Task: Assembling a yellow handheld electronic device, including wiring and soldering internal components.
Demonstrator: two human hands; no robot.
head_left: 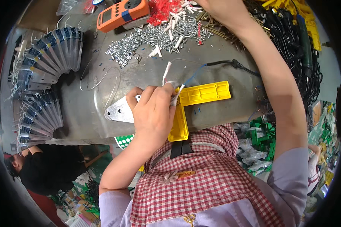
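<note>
While the left hand (155, 109) seemingly grips a tapered metal plate (125, 108), the right hand's (215, 5) hold is unreadable.

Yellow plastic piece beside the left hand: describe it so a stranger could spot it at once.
On the grey metal table, find the left hand near the edge by the checked apron. Just right of it lies the yellow plastic piece, one ribbed arm pointing right, another toward the apron. Unlike the yellow parts at upper right, it sits alone beside the hand.
</note>
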